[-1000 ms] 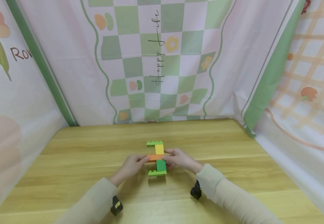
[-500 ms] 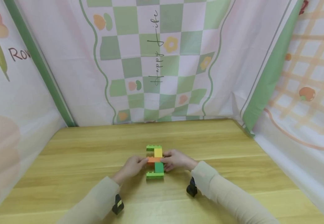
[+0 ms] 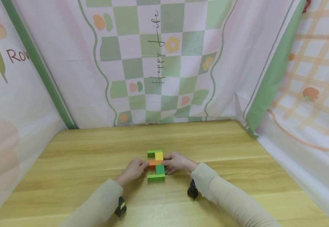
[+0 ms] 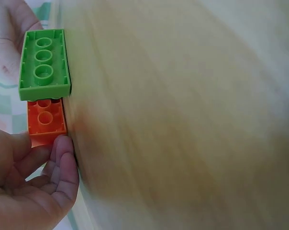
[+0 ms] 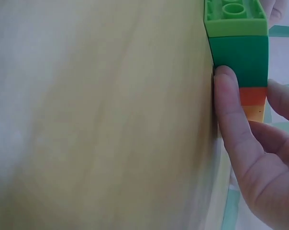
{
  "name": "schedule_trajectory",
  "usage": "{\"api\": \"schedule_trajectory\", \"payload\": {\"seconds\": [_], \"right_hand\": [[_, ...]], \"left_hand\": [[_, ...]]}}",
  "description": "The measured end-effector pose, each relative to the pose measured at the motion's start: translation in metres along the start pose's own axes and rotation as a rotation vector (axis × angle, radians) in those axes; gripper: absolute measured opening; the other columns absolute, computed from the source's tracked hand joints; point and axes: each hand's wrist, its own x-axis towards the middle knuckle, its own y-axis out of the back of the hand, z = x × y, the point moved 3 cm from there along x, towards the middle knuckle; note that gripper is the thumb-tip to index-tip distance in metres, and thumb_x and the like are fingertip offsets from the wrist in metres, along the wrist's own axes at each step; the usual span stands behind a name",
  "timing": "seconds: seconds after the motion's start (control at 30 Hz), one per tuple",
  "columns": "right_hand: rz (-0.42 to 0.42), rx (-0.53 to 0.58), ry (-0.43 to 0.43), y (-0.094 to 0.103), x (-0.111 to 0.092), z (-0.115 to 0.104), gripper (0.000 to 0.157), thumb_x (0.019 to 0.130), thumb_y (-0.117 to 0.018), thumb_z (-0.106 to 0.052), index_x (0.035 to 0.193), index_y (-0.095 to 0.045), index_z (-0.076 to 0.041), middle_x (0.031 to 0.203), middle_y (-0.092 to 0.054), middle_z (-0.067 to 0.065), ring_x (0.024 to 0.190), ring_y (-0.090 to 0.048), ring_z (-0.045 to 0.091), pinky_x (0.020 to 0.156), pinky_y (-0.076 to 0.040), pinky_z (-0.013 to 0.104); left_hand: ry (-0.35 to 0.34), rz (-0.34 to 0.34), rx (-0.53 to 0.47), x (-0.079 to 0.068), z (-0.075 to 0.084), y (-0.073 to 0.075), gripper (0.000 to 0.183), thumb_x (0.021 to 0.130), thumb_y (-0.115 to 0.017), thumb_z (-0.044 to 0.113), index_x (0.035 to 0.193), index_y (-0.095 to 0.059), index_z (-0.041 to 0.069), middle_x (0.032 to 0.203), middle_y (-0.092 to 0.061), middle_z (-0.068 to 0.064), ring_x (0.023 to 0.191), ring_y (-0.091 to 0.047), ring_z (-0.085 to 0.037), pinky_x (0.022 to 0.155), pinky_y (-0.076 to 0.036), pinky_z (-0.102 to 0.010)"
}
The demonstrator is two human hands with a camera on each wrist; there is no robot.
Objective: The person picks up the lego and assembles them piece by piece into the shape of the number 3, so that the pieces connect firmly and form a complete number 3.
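Toy building bricks are joined into one model on or close over the tabletop. Across its middle runs an orange brick [image 3: 154, 163], between a yellow brick [image 3: 159, 156] and a dark green brick [image 3: 160, 169]. Light green bricks cap the far end [image 3: 151, 154] and near end [image 3: 156, 177]. In the left wrist view, the near light green brick [image 4: 45, 64] shows its hollow, tubed underside. My left hand [image 3: 134, 168] pinches the orange brick's left end. From the right side, my right hand [image 3: 178, 162] grips the model, one finger along the dark green brick [image 5: 247, 55].
The wood-grain table [image 3: 209, 145] reaches back to a checked fabric curtain [image 3: 158, 63]. Fabric also hangs along the left and right sides. A small black device [image 3: 120, 207] sits at the left wrist, another [image 3: 192, 189] at the right.
Both hands have shifted the model slightly left and lowered it, with its tilt changing so the far end sits nearer. Both hands keep hold of it. The head view has drifted slightly.
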Motion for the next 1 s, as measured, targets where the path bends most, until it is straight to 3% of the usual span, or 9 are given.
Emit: {"api": "schedule_trajectory", "payload": {"seconds": [0.37, 1.0], "right_hand": [[0.009, -0.009, -0.004, -0.001, 0.0002, -0.0013, 0.033, 0.095, -0.051, -0.012, 0.121, -0.053, 0.009, 0.086, -0.063, 0.012, 0.073, -0.063, 0.025, 0.067, -0.053, 0.036], [-0.009, 0.005, -0.02, 0.004, 0.0009, 0.0003, 0.037, 0.095, -0.051, -0.013, 0.125, -0.049, 0.008, 0.091, -0.063, 0.014, 0.077, -0.062, 0.025, 0.069, -0.053, 0.036]], "left_hand": [[0.029, 0.003, 0.013, -0.0013, 0.0011, 0.0001, 0.042, 0.098, -0.044, 0.019, 0.06, -0.048, 0.002, 0.051, -0.037, 0.003, 0.049, -0.034, -0.01, 0.048, -0.032, -0.023], [0.068, -0.032, 0.006, -0.0005, 0.0012, 0.004, 0.042, 0.098, -0.044, 0.02, 0.061, -0.049, 0.002, 0.051, -0.037, 0.002, 0.048, -0.034, -0.01, 0.048, -0.031, -0.023]]}}
